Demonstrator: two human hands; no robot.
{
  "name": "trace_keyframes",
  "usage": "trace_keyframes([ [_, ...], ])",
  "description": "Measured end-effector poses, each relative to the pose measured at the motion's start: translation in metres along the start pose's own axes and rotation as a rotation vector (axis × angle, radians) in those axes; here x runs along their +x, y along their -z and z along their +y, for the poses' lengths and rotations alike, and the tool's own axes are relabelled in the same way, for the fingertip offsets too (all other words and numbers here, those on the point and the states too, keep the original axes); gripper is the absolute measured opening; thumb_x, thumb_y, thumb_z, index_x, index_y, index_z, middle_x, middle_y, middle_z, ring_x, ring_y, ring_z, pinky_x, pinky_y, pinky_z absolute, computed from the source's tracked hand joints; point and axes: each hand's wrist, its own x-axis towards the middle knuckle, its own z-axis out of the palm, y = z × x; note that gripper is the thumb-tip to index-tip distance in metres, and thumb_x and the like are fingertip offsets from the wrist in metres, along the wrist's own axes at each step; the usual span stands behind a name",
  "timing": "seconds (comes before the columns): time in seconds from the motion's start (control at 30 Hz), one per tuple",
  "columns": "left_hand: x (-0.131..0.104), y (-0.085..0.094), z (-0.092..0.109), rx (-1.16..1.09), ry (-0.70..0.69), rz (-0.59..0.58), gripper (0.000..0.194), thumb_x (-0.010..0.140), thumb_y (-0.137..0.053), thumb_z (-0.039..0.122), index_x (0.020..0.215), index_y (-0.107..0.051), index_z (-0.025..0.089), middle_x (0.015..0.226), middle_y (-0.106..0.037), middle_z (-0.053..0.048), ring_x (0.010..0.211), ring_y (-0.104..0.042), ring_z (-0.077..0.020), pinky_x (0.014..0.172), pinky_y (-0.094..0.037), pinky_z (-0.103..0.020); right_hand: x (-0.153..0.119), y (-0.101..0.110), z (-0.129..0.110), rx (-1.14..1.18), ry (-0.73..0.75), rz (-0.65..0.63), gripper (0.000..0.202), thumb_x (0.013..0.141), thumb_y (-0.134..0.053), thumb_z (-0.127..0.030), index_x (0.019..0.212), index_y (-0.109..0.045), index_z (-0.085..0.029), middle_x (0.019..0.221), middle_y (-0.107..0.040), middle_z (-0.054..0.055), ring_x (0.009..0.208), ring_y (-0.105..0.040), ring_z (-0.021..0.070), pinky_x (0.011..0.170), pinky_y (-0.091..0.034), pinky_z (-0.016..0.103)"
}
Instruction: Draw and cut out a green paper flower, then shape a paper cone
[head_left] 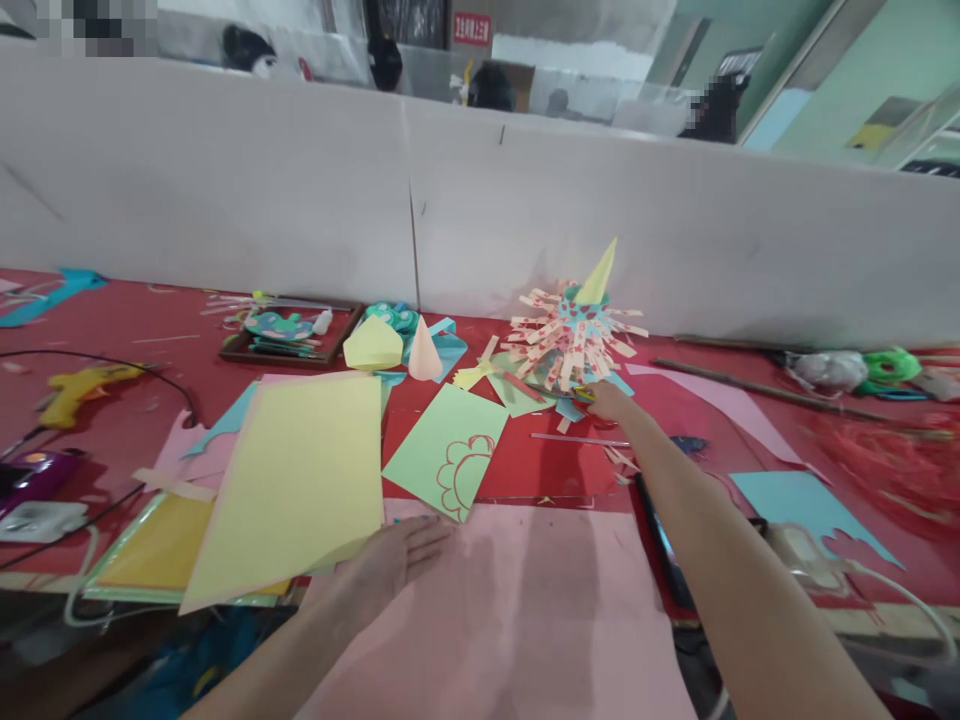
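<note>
My left hand [409, 550] lies flat with its fingers stretched out on a large pink sheet [570, 610]. Just beyond its fingertips is a light green sheet [427, 440] with part of a scalloped flower outline drawn in red. My right hand [609, 403] reaches forward, closed on the yellow handle of a pair of scissors [582, 394]. Their blades point left over green paper scraps [517, 390]. Directly behind that hand stands a paper craft [577, 330] with a yellow cone on top and many red-patterned strips fanning outward.
A large yellow sheet [300, 470] lies left of the green one. Farther left is a yellow glue gun [90, 390] with its cord. A brown tray [292, 345] and a pale paper cone [424, 352] stand toward the back partition [300, 190]. Blue paper [802, 510] lies at right.
</note>
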Motion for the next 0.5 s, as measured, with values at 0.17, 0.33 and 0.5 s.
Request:
trace_keyframes([
  [0.17, -0.009, -0.008, 0.007, -0.231, 0.013, 0.013, 0.049, 0.092, -0.012, 0.022, 0.114, -0.054, 0.008, 0.126, -0.057, -0.021, 0.111, -0.060, -0.0181, 0.098, -0.047, -0.039, -0.003, 0.001, 0.001, -0.030, -0.029, 0.001, 0.042, 0.066, -0.067, -0.020, 0.107, -0.066, -0.009, 0.104, -0.065, 0.016, 0.092, -0.062, 0.0235, 0.072, -0.043, 0.025],
  [0.33, -0.013, -0.013, 0.005, -0.266, 0.016, -0.045, 0.052, 0.094, -0.008, 0.023, 0.119, -0.050, 0.005, 0.126, -0.056, -0.024, 0.111, -0.060, -0.0190, 0.099, -0.047, -0.040, -0.027, 0.006, -0.009, 0.192, -0.101, 0.001, 0.040, 0.071, -0.064, -0.034, 0.105, -0.063, -0.014, 0.099, -0.067, 0.011, 0.089, -0.064, 0.0235, 0.067, -0.043, 0.026],
  [0.5, 0.010, -0.009, -0.026, -0.038, -0.204, 0.064, 0.051, 0.092, -0.013, 0.012, 0.131, -0.046, 0.013, 0.122, -0.061, -0.018, 0.115, -0.057, -0.0170, 0.097, -0.051, -0.039, -0.060, 0.004, -0.035, 0.409, -0.195, 0.175, 0.042, 0.070, -0.065, -0.038, 0.104, -0.055, -0.016, 0.102, -0.066, 0.013, 0.091, -0.062, 0.0244, 0.066, -0.042, 0.027],
])
